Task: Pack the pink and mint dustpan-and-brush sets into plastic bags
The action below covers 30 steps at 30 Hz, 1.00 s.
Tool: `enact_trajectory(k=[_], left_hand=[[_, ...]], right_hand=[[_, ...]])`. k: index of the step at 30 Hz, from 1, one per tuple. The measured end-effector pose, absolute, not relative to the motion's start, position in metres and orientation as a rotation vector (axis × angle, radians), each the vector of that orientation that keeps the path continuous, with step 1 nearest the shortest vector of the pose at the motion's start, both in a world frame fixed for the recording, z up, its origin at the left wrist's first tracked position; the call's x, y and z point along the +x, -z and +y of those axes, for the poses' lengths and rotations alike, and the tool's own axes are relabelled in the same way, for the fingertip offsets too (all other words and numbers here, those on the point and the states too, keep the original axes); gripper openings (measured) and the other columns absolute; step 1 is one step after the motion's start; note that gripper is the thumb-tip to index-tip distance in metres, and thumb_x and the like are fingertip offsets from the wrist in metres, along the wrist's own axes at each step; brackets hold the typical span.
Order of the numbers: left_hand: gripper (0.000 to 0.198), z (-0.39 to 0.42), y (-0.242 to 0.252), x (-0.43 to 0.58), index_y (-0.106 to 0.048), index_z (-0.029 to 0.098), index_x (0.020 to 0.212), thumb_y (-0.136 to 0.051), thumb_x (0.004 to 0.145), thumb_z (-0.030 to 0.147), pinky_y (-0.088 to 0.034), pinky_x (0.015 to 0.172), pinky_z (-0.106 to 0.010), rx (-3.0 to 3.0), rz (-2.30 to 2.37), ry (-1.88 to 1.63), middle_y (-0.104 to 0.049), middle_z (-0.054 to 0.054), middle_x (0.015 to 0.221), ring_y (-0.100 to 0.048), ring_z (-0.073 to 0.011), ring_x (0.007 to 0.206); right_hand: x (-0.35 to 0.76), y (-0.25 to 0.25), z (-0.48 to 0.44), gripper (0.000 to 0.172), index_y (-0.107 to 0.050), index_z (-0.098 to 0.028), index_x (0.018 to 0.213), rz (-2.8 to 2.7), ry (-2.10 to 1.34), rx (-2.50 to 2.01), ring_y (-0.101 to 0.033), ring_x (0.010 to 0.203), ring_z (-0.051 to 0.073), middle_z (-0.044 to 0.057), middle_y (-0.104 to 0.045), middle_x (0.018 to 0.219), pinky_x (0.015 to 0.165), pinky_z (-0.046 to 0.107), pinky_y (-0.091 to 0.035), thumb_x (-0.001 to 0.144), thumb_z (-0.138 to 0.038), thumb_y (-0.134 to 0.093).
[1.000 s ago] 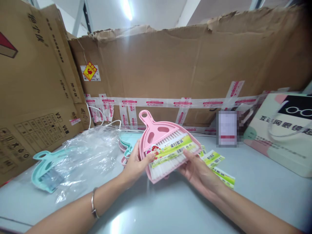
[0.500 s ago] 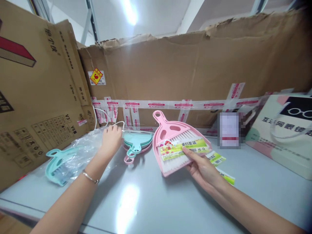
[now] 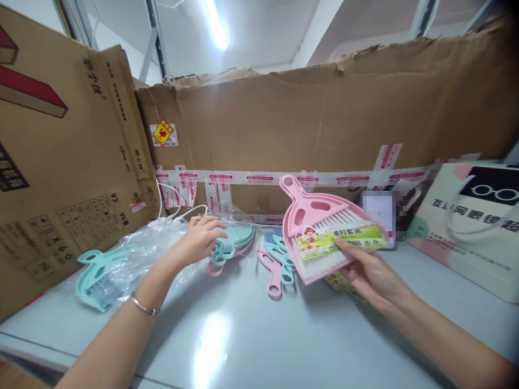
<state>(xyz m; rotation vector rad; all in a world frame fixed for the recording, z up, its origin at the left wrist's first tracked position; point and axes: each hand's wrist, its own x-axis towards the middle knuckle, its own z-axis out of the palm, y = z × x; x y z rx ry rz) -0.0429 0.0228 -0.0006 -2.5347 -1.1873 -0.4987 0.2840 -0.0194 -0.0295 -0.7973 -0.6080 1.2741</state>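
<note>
My right hand (image 3: 371, 270) grips a pink dustpan (image 3: 310, 200), with its thumb pressing a green and yellow label card (image 3: 320, 240) against the front. White bristles (image 3: 336, 219) show around the card. My left hand (image 3: 205, 237) has its fingers stretched out over a small pile of teal dustpans (image 3: 239, 236); whether the fingertips touch them I cannot tell. A pink rim and handle show beneath the teal ones. Between the hands lie a pink-handled brush (image 3: 274, 275) and teal-handled brushes (image 3: 287, 274), partly behind the held dustpan.
Clear plastic bags (image 3: 141, 243) and a teal dustpan (image 3: 87, 286) lie at the left. More label cards (image 3: 340, 282) are under my right hand. A large cardboard box (image 3: 259, 129) stands behind, another box (image 3: 81, 162) at left, and a printed paper bag (image 3: 466, 243) at right.
My right hand has moved the pink dustpan and card rightward, uncovering the brushes. My left hand has shifted right from the bag's edge to over the teal dustpans, its fingers now extended.
</note>
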Motion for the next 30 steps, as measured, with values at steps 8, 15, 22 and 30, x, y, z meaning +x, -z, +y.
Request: enact_trajectory(k=[8, 15, 22, 30], left_hand=[[0.025, 0.012, -0.002, -0.003, -0.061, 0.017, 0.083, -0.038, 0.085, 0.028, -0.035, 0.078, -0.036, -2.236, -1.5, 0.777, -0.063, -0.007, 0.092, -0.053, -0.0216, 0.088], [0.022, 0.028, 0.002, 0.038, -0.06, 0.011, 0.088, -0.054, 0.079, 0.03, -0.037, 0.07, -0.037, -2.057, -1.618, 0.229, -0.06, -0.014, 0.091, -0.054, -0.0295, 0.089], [0.018, 0.023, 0.005, 0.019, -0.059, 0.014, 0.076, -0.043, 0.083, 0.01, -0.037, 0.062, -0.032, -1.978, -1.448, 0.333, -0.06, -0.008, 0.077, -0.056, -0.0227, 0.075], [0.014, -0.004, -0.001, 0.031, -0.059, 0.014, 0.079, -0.047, 0.086, 0.017, -0.041, 0.062, -0.025, -2.001, -0.998, 0.892, -0.058, -0.003, 0.07, -0.052, -0.0139, 0.066]], right_hand=[[0.289, 0.044, -0.018, 0.035, -0.063, -0.019, 0.094, -0.593, -1.388, -0.913, -0.068, 0.078, 0.02, 0.003, -0.071, 0.09, 0.056, 0.025, -0.059, 0.061, -0.013, -0.073], [0.281, 0.046, -0.029, 0.034, -0.063, -0.015, 0.093, -0.694, -1.491, -1.009, -0.067, 0.078, 0.022, 0.006, -0.071, 0.088, 0.065, 0.029, -0.058, 0.062, -0.018, -0.075], [0.275, 0.048, -0.039, 0.041, -0.059, -0.015, 0.103, -0.739, -1.631, -1.057, -0.067, 0.083, 0.023, 0.008, -0.07, 0.093, 0.07, 0.031, -0.057, 0.065, -0.021, -0.074], [0.263, 0.048, -0.053, 0.049, -0.055, -0.014, 0.111, -0.755, -1.743, -1.02, -0.067, 0.085, 0.023, 0.009, -0.07, 0.094, 0.073, 0.03, -0.057, 0.067, -0.022, -0.074]])
